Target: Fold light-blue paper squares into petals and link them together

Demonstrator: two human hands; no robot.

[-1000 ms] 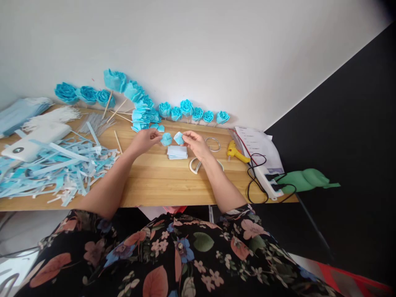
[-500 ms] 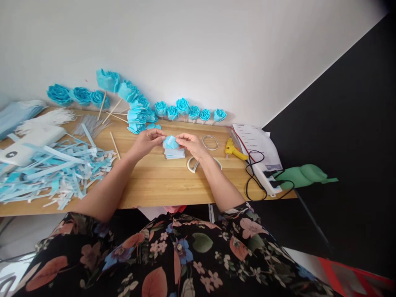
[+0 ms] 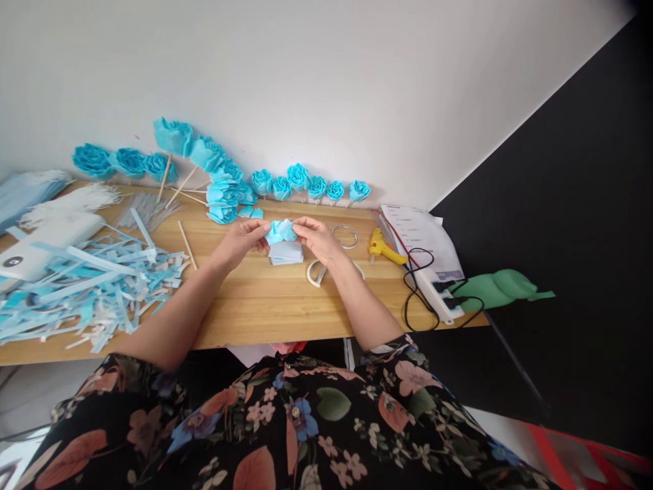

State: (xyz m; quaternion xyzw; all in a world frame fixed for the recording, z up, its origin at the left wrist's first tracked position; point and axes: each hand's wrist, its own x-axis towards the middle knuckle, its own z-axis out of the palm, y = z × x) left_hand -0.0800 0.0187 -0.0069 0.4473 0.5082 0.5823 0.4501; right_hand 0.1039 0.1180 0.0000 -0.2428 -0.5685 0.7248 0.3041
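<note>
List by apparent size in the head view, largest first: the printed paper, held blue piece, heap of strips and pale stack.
1. Heap of strips
2. Printed paper
3. Held blue piece and pale stack: too alike to rank.

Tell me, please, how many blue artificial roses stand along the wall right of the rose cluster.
6, left to right: first rose beside the cluster, second rose, higher third rose, fourth rose, fifth rose, and sixth rose set apart. Any behind would be hidden.
</note>
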